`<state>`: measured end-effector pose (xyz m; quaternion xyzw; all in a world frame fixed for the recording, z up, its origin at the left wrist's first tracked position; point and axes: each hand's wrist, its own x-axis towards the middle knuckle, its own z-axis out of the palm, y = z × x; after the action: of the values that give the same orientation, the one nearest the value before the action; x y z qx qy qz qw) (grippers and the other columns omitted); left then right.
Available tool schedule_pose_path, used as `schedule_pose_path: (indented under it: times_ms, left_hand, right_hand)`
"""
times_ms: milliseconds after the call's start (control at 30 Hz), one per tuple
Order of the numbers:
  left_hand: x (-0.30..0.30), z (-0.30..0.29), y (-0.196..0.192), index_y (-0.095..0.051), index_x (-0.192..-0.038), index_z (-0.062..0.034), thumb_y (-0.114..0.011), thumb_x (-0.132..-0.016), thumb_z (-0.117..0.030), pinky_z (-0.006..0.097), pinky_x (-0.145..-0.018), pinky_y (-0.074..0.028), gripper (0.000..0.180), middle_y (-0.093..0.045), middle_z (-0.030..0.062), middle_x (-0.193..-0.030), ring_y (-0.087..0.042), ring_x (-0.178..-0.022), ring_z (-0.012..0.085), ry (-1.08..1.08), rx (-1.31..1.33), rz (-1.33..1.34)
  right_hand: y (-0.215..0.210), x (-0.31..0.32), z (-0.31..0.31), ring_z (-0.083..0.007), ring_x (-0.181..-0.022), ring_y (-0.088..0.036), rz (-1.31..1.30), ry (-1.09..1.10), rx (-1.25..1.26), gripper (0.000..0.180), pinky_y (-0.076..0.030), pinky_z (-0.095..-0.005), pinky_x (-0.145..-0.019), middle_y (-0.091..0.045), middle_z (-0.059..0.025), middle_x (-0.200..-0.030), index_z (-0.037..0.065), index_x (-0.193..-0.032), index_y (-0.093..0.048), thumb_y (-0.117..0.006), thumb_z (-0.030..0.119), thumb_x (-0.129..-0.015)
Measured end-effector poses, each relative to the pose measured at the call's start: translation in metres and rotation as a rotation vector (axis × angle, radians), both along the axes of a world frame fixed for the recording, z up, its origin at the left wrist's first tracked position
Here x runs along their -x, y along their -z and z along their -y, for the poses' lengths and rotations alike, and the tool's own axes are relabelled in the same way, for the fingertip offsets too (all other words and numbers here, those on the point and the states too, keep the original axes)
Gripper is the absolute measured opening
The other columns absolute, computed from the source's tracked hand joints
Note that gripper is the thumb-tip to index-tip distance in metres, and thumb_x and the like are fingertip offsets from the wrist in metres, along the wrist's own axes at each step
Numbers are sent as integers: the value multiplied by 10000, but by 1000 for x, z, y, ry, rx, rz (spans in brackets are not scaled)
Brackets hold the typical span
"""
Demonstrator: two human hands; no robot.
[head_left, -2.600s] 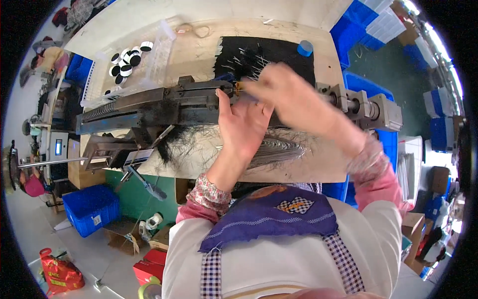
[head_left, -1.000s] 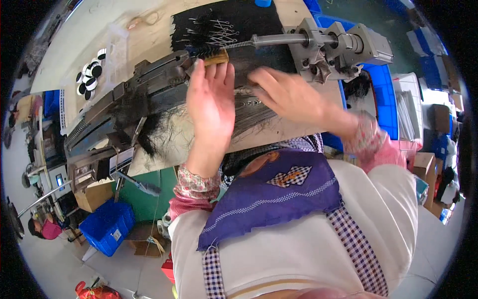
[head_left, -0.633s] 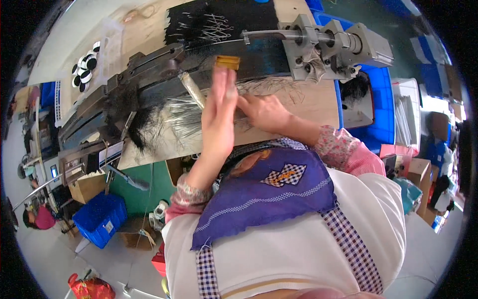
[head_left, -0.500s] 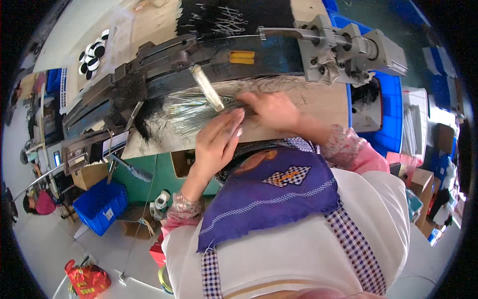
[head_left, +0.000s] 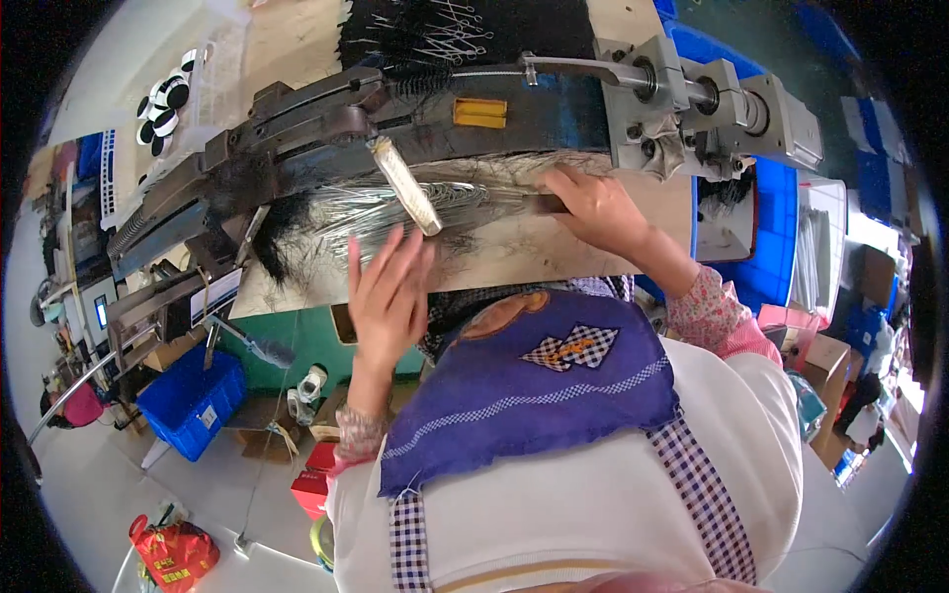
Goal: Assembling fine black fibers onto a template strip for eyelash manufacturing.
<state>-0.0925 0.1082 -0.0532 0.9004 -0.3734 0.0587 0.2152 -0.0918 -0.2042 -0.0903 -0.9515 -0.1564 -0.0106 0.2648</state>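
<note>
A loose bundle of thin silver wires (head_left: 341, 212), with small loops at some right-hand ends, lies on the bench under a pale, wrapped lever handle (head_left: 405, 188). My left hand (head_left: 388, 292) hovers at the bench's near edge, just below the handle; it is open, fingers spread and slightly blurred. Right of the bundle, my right hand (head_left: 603, 212) is closed, thumb and fingers together. Something dark shows under its fingertips, too hidden to name. Behind the wires, a thin rod with dark bristles (head_left: 423, 83) runs along the machine to a metal clamp end (head_left: 531, 69).
A metal machine head (head_left: 692, 94) stands at the right, beside a blue crate (head_left: 776, 227). A yellow block (head_left: 480, 113) sits on the machine bed. Looped wires lie on black cloth (head_left: 376, 30) behind. Black-and-white round pieces (head_left: 163, 104) are at the far left. Loose dark bristles (head_left: 282, 237) litter the bench.
My right hand has moved right, off the looped ends of the wires. My left hand has drawn back left and spread its fingers. Dark bristles now show along the rod.
</note>
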Motion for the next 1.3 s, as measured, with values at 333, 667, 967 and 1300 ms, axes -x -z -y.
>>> schedule_pose_path:
  times_ms: [333,667,967,1300]
  left_hand:
    - [45,-215,25,-270,-1461,-114,-562,-872,-345,527,-849,-449,696,-612,228,-1142,-625,-951,371,-1425,-594,161]
    - [33,-149,22,-338,-1417,-40,-607,-867,-376,437,-893,-470,698,-568,208,-1238,-572,-1105,370,-1230,-540,601]
    - [0,96,-104,-525,-1214,-1,-616,-874,-251,388,-840,-485,432,-620,205,-1093,-613,-979,357,160,382,-588]
    - [-33,70,-39,-554,-940,-15,-404,-1000,-181,257,-663,-476,231,-498,32,-820,-530,-697,114,-425,984,-816]
  right_hand:
    - [-17,19,32,-314,-820,-608,-70,-86,-94,375,-511,-398,-663,-571,-115,-936,69,-1037,-536,-714,102,-709]
    - [-86,61,79,-229,-700,-565,195,401,-310,162,-457,-303,-646,-564,-117,-816,23,-858,-557,-687,9,-762]
    - [-205,-7,2,-306,-686,-573,180,-510,32,255,-464,-372,-590,-550,-108,-786,16,-911,-574,-665,129,-701]
    - [-127,-109,-6,-275,-854,-599,553,-296,50,196,-490,-354,-734,-587,-93,-867,41,-944,-607,-593,13,-751]
